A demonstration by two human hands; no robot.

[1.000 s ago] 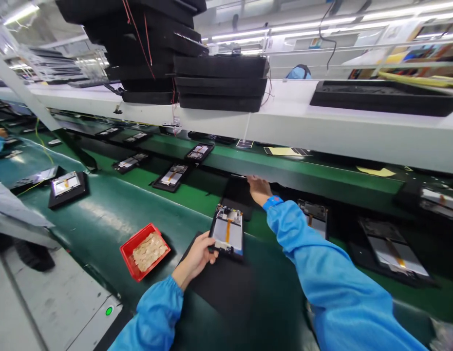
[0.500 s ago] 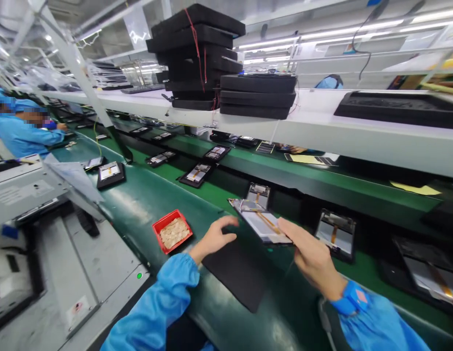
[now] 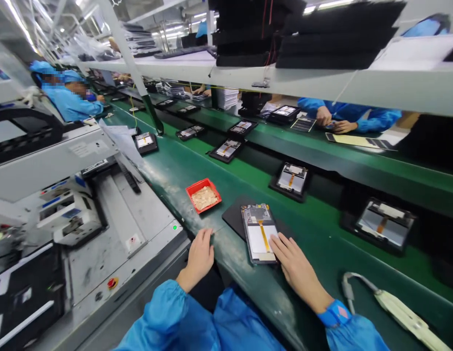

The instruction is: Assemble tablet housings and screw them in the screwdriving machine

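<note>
An opened tablet (image 3: 254, 239), with its pale battery, circuit board and orange ribbon cable showing, lies over a black pad (image 3: 234, 217) on the green bench. My right hand (image 3: 297, 268) grips it by the right edge, fingers over the top; the thumb is hidden. My left hand (image 3: 200, 256) is held at the near edge of the bench, fingers stretched out and holding nothing. Beyond that hand stands a red tray (image 3: 218, 197) of small tan pieces.
More opened tablets in black holders (image 3: 292, 180) line the green belt. A pale handheld tool (image 3: 409, 317) with a cable lies at the right. A grey machine (image 3: 120, 229) borders the left. Across the line, a co-worker's hands (image 3: 334, 121) work below a white shelf (image 3: 321, 80).
The tablet has come down from above the belt's edge onto the black pad, carried by my right hand. My left hand has drawn back towards me. The view has turned left and down.
</note>
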